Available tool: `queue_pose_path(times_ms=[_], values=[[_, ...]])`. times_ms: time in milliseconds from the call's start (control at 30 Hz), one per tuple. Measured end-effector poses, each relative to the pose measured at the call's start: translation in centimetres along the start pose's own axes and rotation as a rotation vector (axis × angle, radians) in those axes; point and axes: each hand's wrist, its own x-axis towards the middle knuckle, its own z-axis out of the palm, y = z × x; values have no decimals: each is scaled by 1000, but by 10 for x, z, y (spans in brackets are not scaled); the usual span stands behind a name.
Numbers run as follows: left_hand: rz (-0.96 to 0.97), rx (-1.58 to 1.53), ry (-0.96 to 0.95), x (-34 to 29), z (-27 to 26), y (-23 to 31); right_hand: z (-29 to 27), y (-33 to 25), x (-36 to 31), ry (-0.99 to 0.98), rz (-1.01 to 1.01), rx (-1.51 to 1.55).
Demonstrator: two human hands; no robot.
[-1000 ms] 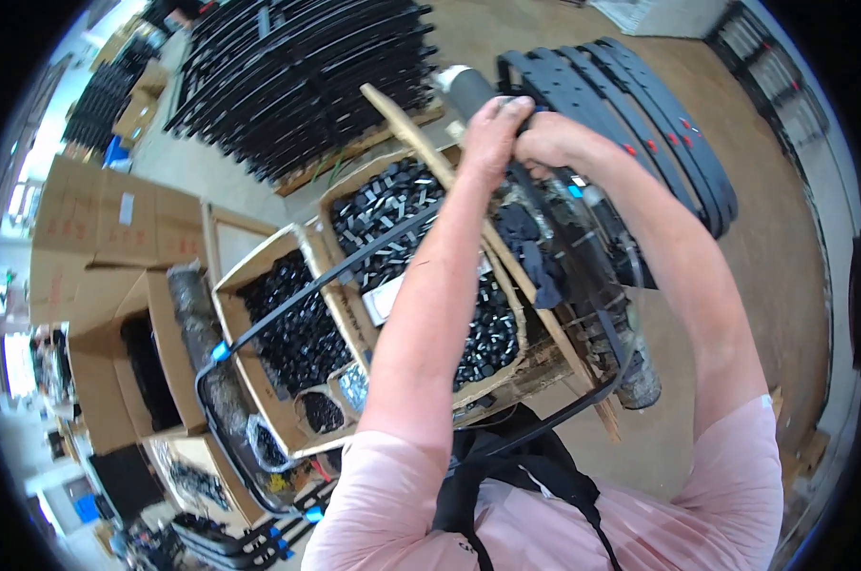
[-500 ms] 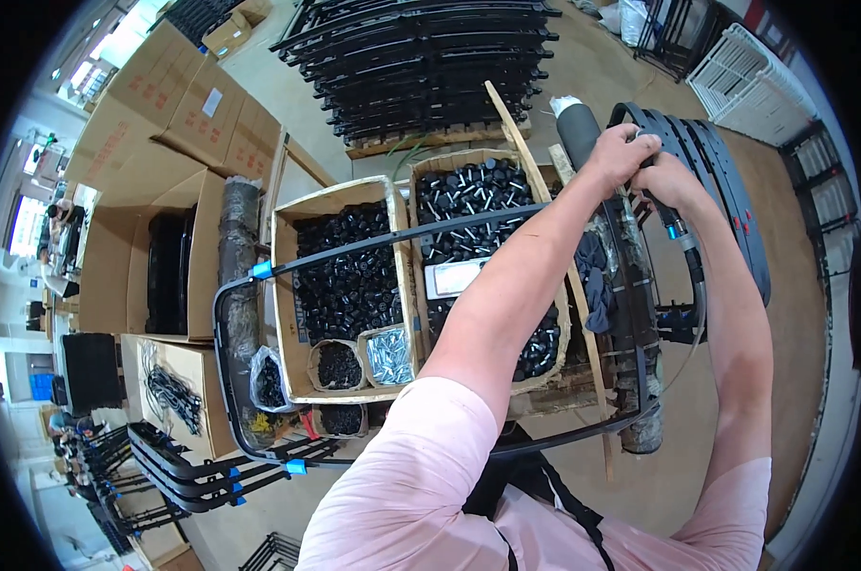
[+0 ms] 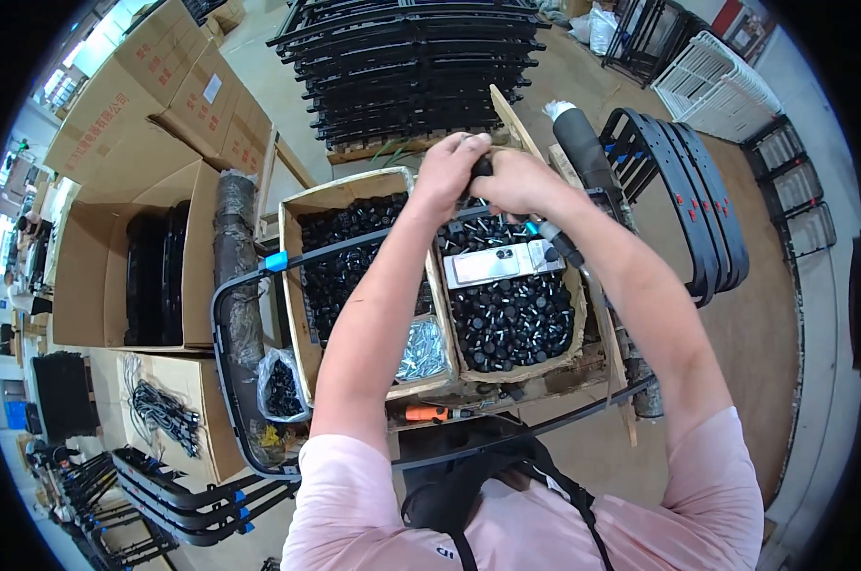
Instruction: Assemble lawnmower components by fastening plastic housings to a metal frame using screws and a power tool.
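Note:
My left hand (image 3: 449, 173) and my right hand (image 3: 519, 181) meet over the far end of the right box. The right one is closed around an air tool, with its grey hose fitting (image 3: 556, 238) and blue ring below the wrist. Fingers of the left are curled against a small black piece between the hands; what they grip is mostly hidden. Just beneath, a black tubular frame (image 3: 340, 249) with blue clips (image 3: 276, 262) lies across the boxes. Black screw-in feet (image 3: 502, 328) with metal studs fill the right box, and a phone (image 3: 487, 265) lies on them.
The left box (image 3: 290, 276) holds black caps and a small carton of silver screws (image 3: 423, 350). An orange-handled tool (image 3: 427, 413) lies by the near edge. Wrapped rolls (image 3: 236, 224) flank the boxes. Stacked black frames (image 3: 411, 71) stand behind; cardboard cartons (image 3: 207, 247) stand left.
Both my hands have moved left from beside the right-hand roll to above the right box, bringing the air tool along. The frame's right end has shifted, and my view has turned slightly.

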Motion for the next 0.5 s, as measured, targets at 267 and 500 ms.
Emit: queue_pose_path(times_ms=[267,500], values=[[5,37,-3,-10,-63,4,36,-62,6,10,66,-148],[-33,-13,-16,-10,-75,-4,44,-76,8,-25,134,-162]])
